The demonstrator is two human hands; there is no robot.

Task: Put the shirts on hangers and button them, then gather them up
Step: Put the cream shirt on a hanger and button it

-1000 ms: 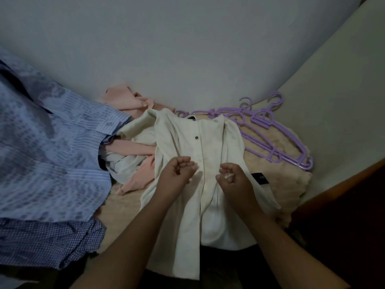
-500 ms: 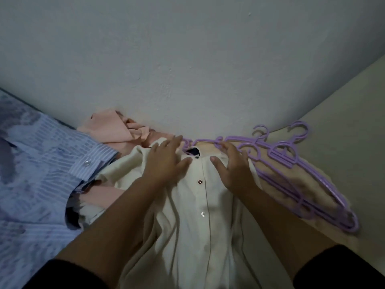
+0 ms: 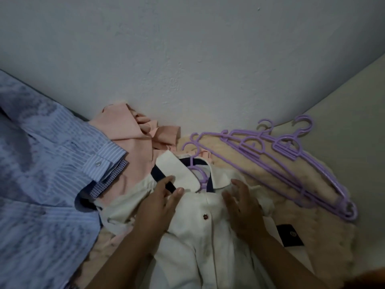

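A cream shirt (image 3: 200, 236) with a dark-lined collar lies front-up on the fuzzy beige cover, buttoned down its placket, with a purple hanger (image 3: 201, 176) showing in the neck opening. My left hand (image 3: 161, 202) rests on the shirt's left shoulder, fingers at the collar's dark band. My right hand (image 3: 241, 202) lies spread with relaxed fingers over the right shoulder, just below the collar tip. Neither hand grips anything. A pile of spare purple hangers (image 3: 291, 163) lies to the right against the wall.
A blue striped shirt (image 3: 41, 184) covers the left side, with a checked blue cuff (image 3: 108, 182) beside it. A crumpled pink shirt (image 3: 133, 140) sits behind the cream one by the wall (image 3: 187, 59). The beige cover (image 3: 325, 236) extends right.
A second ago both hands pinched the placket mid-chest. They then moved up to the collar, and now lie spread on the shoulders with the collar folded out and the hanger neck visible.
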